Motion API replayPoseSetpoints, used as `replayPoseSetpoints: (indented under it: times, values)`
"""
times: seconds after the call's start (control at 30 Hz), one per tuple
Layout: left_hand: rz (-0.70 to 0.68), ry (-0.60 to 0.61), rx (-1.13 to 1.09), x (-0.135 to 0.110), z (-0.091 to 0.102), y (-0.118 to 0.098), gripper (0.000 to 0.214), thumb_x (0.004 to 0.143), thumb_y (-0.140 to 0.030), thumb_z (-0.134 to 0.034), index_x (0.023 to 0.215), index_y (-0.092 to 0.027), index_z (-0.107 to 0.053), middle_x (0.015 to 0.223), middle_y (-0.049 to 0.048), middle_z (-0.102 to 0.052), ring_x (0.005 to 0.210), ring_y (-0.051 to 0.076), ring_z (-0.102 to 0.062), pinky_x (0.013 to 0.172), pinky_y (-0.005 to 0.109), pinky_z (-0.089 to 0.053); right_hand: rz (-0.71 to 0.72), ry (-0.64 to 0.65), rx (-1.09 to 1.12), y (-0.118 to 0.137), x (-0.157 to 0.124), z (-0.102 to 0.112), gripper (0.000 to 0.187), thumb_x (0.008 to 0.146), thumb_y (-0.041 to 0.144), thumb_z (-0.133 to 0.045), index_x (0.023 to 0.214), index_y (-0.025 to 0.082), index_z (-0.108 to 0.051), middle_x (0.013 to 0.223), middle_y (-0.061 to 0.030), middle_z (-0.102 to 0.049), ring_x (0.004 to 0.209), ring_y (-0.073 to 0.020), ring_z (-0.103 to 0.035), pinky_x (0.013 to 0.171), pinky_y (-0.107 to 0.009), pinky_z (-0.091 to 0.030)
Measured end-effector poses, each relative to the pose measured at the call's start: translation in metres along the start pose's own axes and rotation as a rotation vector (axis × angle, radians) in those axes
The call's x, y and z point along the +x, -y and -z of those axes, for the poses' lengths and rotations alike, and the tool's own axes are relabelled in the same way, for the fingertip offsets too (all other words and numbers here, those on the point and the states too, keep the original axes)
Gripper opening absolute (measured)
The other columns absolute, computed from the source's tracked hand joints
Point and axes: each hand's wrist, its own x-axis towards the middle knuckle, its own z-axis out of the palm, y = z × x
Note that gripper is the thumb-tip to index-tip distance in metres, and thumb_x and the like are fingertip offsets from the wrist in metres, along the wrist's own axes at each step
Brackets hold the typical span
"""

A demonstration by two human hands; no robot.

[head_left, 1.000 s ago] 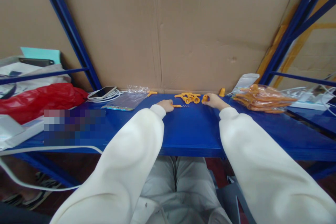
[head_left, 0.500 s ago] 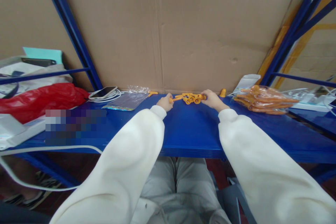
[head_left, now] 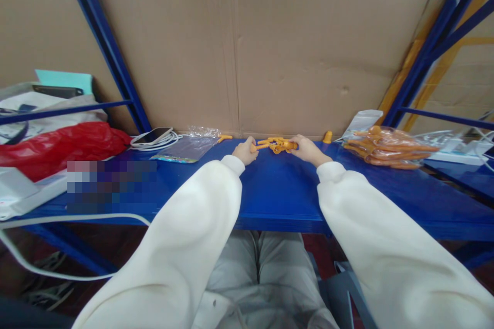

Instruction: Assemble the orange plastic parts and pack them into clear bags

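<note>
My left hand (head_left: 244,152) is closed round one end of a slim orange ribbed rod (head_left: 263,146), whose free end points right. My right hand (head_left: 307,150) grips an orange cup-ended plastic piece (head_left: 289,145), fingers wrapped from its right side. Between the hands, a cluster of orange plastic parts (head_left: 277,148) lies on the blue shelf top (head_left: 281,190); some have round hollow ends. Whether the held piece is joined to the cluster I cannot tell. A small orange cap-like part (head_left: 327,137) stands upright right of my right hand. Another orange piece (head_left: 224,138) lies left of my left hand.
To the right is a clear bag of orange parts (head_left: 386,149) near a white power strip (head_left: 459,154). A clear plastic bag (head_left: 189,146), a phone (head_left: 154,136) on coiled white cable and a red bag (head_left: 65,144) sit left. A cardboard wall (head_left: 270,61) closes the back.
My right hand has moved slightly left with the orange piece, toward my left hand. The parts between the hands have shifted and turned. My left hand stays nearly in place.
</note>
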Motion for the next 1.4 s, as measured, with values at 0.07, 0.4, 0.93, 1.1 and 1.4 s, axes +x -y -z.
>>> replayPoseSetpoints:
  times: [0.07,0.4,0.93,1.1,1.4]
  values:
    - [-0.068,-0.031,-0.068,0.001,-0.001,-0.001,0.023,0.086,-0.022,-0.065,0.106,-0.023,-0.055,0.086,0.0030,-0.074,0.085,0.021,-0.072,0.076,0.028,-0.052,0.005,-0.009,-0.016,0.000,-0.001,0.000,0.034,0.082,0.017,-0.064,0.116,0.017,-0.071,0.112,-0.0117,-0.071,0.106,-0.0261,-0.068,0.096,-0.036,-0.052]
    - [-0.200,-0.090,-0.246,0.004,-0.005,0.004,0.022,0.078,-0.018,-0.068,0.094,-0.024,-0.053,0.066,-0.0044,-0.064,0.067,0.018,-0.066,0.066,0.026,-0.048,-0.030,-0.079,0.013,-0.007,-0.001,-0.002,0.029,0.082,0.016,-0.063,0.109,0.020,-0.075,0.109,-0.0106,-0.072,0.099,-0.0261,-0.070,0.092,-0.036,-0.054]
    - [-0.350,-0.212,-0.240,0.014,-0.014,0.014,0.043,0.084,-0.011,-0.059,0.126,-0.020,-0.055,0.104,0.0071,-0.071,0.099,0.022,-0.069,0.094,0.037,-0.053,0.301,-0.154,0.224,0.008,0.005,-0.014,0.044,0.088,0.015,-0.054,0.129,0.021,-0.069,0.114,-0.0118,-0.065,0.106,-0.0245,-0.067,0.099,-0.041,-0.053]
    - [-0.369,-0.330,-0.241,0.020,-0.016,0.019,0.045,0.082,-0.009,-0.060,0.126,-0.019,-0.057,0.125,0.0122,-0.066,0.114,0.026,-0.064,0.101,0.043,-0.052,0.290,-0.184,0.249,0.012,0.006,-0.012,0.045,0.088,0.018,-0.055,0.131,0.021,-0.067,0.117,-0.0114,-0.065,0.110,-0.0251,-0.066,0.101,-0.042,-0.052]
    - [-0.281,-0.283,-0.230,0.014,-0.010,0.012,0.041,0.080,-0.006,-0.063,0.119,-0.017,-0.061,0.119,0.0110,-0.067,0.103,0.023,-0.067,0.096,0.039,-0.054,0.178,-0.269,0.437,0.008,0.008,-0.019,0.052,0.083,0.025,-0.066,0.134,0.018,-0.061,0.118,-0.0138,-0.067,0.110,-0.0278,-0.065,0.099,-0.050,-0.053]
